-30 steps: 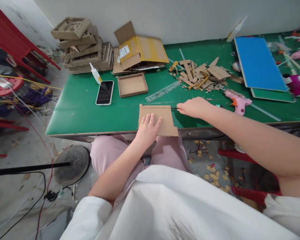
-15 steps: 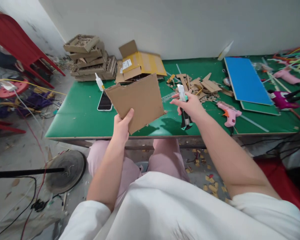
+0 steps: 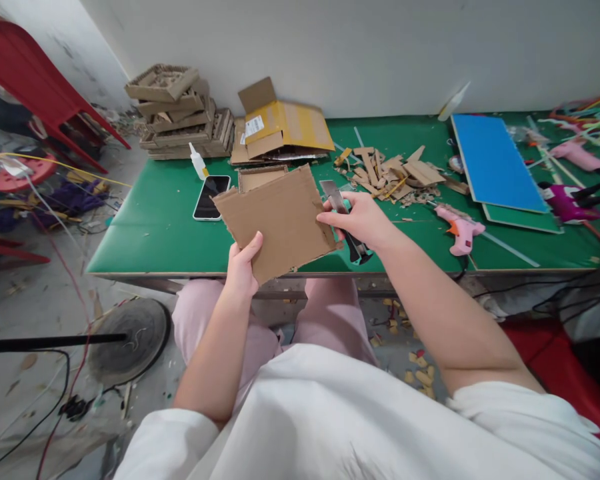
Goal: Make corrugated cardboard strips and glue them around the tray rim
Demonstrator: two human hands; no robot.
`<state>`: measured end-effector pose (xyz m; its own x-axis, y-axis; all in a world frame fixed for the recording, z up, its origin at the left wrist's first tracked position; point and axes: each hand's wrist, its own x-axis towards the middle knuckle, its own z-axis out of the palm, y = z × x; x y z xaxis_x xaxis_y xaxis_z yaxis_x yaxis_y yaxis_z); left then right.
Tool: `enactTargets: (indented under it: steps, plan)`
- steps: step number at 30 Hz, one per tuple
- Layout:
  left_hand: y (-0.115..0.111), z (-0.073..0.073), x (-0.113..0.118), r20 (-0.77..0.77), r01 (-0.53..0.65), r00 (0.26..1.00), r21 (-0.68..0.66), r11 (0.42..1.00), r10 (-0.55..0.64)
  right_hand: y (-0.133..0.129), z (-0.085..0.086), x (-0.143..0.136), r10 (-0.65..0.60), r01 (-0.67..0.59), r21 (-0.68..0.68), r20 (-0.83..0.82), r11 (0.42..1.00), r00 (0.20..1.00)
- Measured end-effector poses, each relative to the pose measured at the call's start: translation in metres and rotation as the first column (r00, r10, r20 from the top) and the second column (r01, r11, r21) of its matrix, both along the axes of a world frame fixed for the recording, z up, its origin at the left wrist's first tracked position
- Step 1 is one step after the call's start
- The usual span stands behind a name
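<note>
My left hand (image 3: 243, 265) grips a flat cardboard sheet (image 3: 280, 227) by its lower left part, thumb on top, and holds it tilted above the table's front edge. In my right hand (image 3: 357, 217) is a black and green utility knife (image 3: 356, 245), its broad blade pointing up and away from me. The right thumb reaches to the sheet's right edge, seemingly touching it. Behind the sheet a shallow cardboard frame (image 3: 263, 177) shows in part. Next to it lie a phone (image 3: 211, 198) and a white glue bottle (image 3: 197, 162).
Stacked cardboard trays (image 3: 180, 120) and a yellow-taped carton (image 3: 285, 130) stand at the back of the green table (image 3: 145, 233). Cardboard scraps (image 3: 395, 175) lie at centre right. Farther right are a pink glue gun (image 3: 460, 229), a blue board (image 3: 497, 160) and a purple tool (image 3: 570, 202).
My right hand has moved left with the knife, up to the sheet's right edge. The sheet has dropped slightly, and the cardboard frame behind it shows now.
</note>
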<state>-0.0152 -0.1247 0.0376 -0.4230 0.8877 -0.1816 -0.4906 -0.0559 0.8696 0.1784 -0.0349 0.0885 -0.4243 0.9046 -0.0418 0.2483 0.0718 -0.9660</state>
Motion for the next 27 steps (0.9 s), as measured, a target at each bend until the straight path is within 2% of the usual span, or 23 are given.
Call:
enactTargets:
  steps: [5,10,22,27]
  plan:
    - [0.001,-0.003,-0.003,0.082,0.024,0.996,-0.033,0.999,-0.022,-0.001,-0.002,-0.002,0.034,-0.049,-0.107,-0.144,0.993,0.989]
    - [0.001,-0.001,-0.004,0.155,0.026,0.988,-0.031,0.999,-0.021,-0.004,-0.006,-0.004,0.024,-0.053,-0.126,-0.217,0.991,0.976]
    - [-0.004,-0.009,-0.004,0.064,0.053,0.997,-0.029,0.998,-0.051,0.003,-0.008,-0.007,-0.086,0.077,-0.068,-0.143,0.995,0.986]
    - [-0.003,-0.011,-0.009,0.047,0.026,0.999,-0.045,0.999,-0.024,0.005,-0.009,-0.007,-0.092,0.072,-0.092,-0.233,0.993,0.968]
